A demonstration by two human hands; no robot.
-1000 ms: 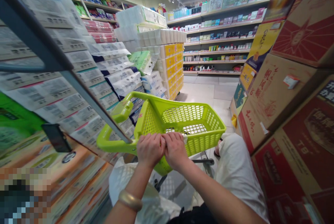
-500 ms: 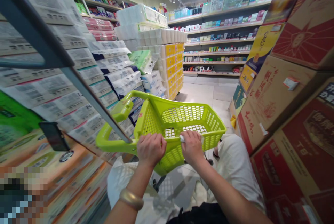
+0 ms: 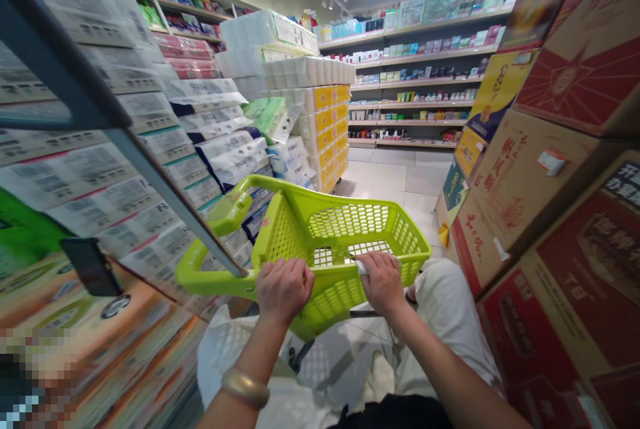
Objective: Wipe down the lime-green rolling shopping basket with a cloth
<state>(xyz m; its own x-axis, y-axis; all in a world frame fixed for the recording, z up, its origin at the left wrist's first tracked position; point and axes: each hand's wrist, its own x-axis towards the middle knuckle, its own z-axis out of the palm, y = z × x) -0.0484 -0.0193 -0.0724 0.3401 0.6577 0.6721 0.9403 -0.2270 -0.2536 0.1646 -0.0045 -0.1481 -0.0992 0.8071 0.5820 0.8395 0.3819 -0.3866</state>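
A lime-green plastic shopping cart [image 3: 345, 212] with perforated walls stands sideways before me, its basket holding nothing that I can see. My left hand [image 3: 284, 290] is closed over the near rim, close to the handle end, with a gold-coloured bangle [image 3: 245, 388] on the wrist. Farther right along the same rim, my right hand [image 3: 383, 277] is closed and pressed down. A white cloth or tissue [image 3: 362, 268] sticks out beneath its fingers; the rest of it is hidden. A grey metal bar [image 3: 175, 199] slants down to the cart's handle side.
Stacked tissue packs [image 3: 150, 169] line the left, with a dark phone-like device [image 3: 91, 266] in front. Cartons [image 3: 515, 176] rise close on the right. Stocked shelves [image 3: 415, 86] stand beyond the tiled floor [image 3: 385, 169].
My right hand has slid right along the cart's rim with the white cloth. My left hand stays on the rim. The view has shifted slightly.
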